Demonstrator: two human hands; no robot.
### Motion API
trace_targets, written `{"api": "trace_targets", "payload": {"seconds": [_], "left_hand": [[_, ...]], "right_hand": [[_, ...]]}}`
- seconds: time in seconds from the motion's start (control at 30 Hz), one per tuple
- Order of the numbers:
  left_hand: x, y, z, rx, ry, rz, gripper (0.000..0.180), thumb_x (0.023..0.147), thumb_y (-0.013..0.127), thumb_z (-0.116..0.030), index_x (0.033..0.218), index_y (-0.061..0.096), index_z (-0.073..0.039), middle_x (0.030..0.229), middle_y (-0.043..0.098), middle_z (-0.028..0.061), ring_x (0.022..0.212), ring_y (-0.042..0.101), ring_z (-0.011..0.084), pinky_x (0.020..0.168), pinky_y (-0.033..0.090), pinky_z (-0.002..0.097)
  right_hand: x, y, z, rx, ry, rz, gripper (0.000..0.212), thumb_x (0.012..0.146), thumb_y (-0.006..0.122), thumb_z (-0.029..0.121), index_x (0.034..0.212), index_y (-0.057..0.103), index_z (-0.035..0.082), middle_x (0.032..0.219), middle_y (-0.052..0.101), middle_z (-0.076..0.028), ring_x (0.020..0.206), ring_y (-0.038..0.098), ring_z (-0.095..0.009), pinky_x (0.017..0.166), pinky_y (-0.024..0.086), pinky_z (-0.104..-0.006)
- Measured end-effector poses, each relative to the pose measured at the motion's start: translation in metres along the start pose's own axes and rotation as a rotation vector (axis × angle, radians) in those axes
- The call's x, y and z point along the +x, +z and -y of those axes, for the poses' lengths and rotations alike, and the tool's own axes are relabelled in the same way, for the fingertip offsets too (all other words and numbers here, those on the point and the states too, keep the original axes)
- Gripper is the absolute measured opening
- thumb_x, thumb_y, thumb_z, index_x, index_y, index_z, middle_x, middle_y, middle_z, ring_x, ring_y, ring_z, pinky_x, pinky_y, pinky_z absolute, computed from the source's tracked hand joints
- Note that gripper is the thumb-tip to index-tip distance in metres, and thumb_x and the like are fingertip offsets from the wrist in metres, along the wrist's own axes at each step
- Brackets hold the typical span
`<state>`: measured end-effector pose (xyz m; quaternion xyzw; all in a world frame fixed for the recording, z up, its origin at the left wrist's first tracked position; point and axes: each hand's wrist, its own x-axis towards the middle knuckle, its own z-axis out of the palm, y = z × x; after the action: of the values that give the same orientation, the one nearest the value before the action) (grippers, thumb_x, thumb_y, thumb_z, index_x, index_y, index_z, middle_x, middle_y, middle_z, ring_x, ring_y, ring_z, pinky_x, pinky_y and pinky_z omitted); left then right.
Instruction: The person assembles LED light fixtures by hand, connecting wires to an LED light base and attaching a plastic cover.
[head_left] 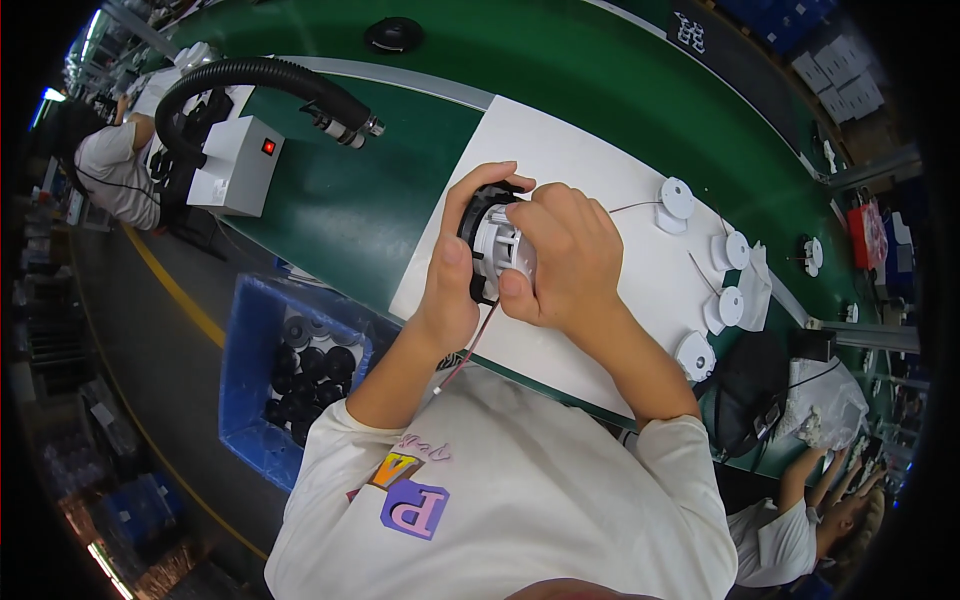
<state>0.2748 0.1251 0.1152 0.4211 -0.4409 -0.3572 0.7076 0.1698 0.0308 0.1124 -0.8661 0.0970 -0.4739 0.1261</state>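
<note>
My left hand [449, 285] is wrapped round a black ring-shaped housing [470, 228], thumb and fingers on its rim. My right hand [578, 250] grips a white ribbed round part [496, 245] seated against the housing, with its thumb and fingertips on the white face. A thin dark red wire [468, 352] hangs from the pair and ends in a small white plug near my shirt. My right fingers hide much of the white part. Both pieces are held above a white sheet [450, 235] on the bench.
Several white round parts [731, 303] with wires stand on the right. At left is a white box [240, 165] with a flexible black hose and metal nozzle. A blue bin [240, 400] holds black round parts. Beyond lies a black disc [394, 36]. Other people work at both sides.
</note>
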Motion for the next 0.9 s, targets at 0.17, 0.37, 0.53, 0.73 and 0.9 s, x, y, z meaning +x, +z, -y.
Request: {"api": "trace_targets", "payload": {"seconds": [0.17, 0.37, 0.53, 0.73, 0.9], "left_hand": [[-0.004, 0.004, 0.004, 0.04, -0.01, -0.043, 0.075, 0.1, 0.03, -0.06, 0.145, 0.031, -0.001, 0.131, 0.047, 0.0154, 0.119, 0.049, 0.0227, 0.104, 0.036, 0.0349], [-0.005, 0.009, 0.004, 0.06, 0.034, -0.016, 0.074, 0.1, 0.029, -0.06, 0.145, 0.031, -0.001, 0.13, 0.047, 0.0174, 0.118, 0.049, 0.0239, 0.103, 0.037, 0.0362], [-0.007, 0.01, 0.009, -0.053, 0.051, -0.009, 0.077, 0.098, 0.028, -0.062, 0.144, 0.031, 0.0, 0.131, 0.046, 0.0191, 0.118, 0.049, 0.0252, 0.103, 0.037, 0.0375], [-0.006, 0.008, 0.009, 0.051, 0.072, 0.044, 0.076, 0.098, 0.029, -0.063, 0.143, 0.031, -0.001, 0.129, 0.047, 0.0185, 0.117, 0.049, 0.025, 0.101, 0.038, 0.0369], [-0.007, 0.01, 0.004, 0.02, 0.022, 0.045, 0.074, 0.099, 0.029, -0.062, 0.142, 0.031, -0.002, 0.128, 0.047, 0.0173, 0.116, 0.049, 0.0243, 0.101, 0.038, 0.0357]], "right_hand": [[0.003, -0.004, 0.004, -0.031, 0.082, 0.093, 0.039, 0.087, 0.053, 0.042, 0.108, 0.059, 0.009, 0.097, 0.059, -0.009, 0.066, 0.051, -0.023, 0.056, 0.038, -0.034], [0.001, -0.007, 0.004, -0.05, 0.027, 0.042, 0.04, 0.087, 0.053, 0.045, 0.106, 0.059, 0.01, 0.095, 0.058, -0.007, 0.065, 0.048, -0.022, 0.056, 0.034, -0.0345], [-0.003, -0.009, 0.007, -0.051, 0.048, 0.02, 0.049, 0.086, 0.05, 0.051, 0.095, 0.059, 0.004, 0.084, 0.059, -0.012, 0.066, 0.053, -0.027, 0.06, 0.036, -0.0366], [-0.005, -0.01, 0.004, -0.044, 0.026, 0.023, 0.045, 0.088, 0.05, 0.049, 0.099, 0.057, 0.006, 0.087, 0.057, -0.011, 0.064, 0.049, -0.025, 0.058, 0.034, -0.0359], [-0.005, -0.005, 0.0, -0.021, -0.011, -0.031, 0.04, 0.09, 0.048, 0.046, 0.103, 0.057, 0.009, 0.088, 0.055, -0.008, 0.062, 0.046, -0.022, 0.055, 0.031, -0.035]]}}
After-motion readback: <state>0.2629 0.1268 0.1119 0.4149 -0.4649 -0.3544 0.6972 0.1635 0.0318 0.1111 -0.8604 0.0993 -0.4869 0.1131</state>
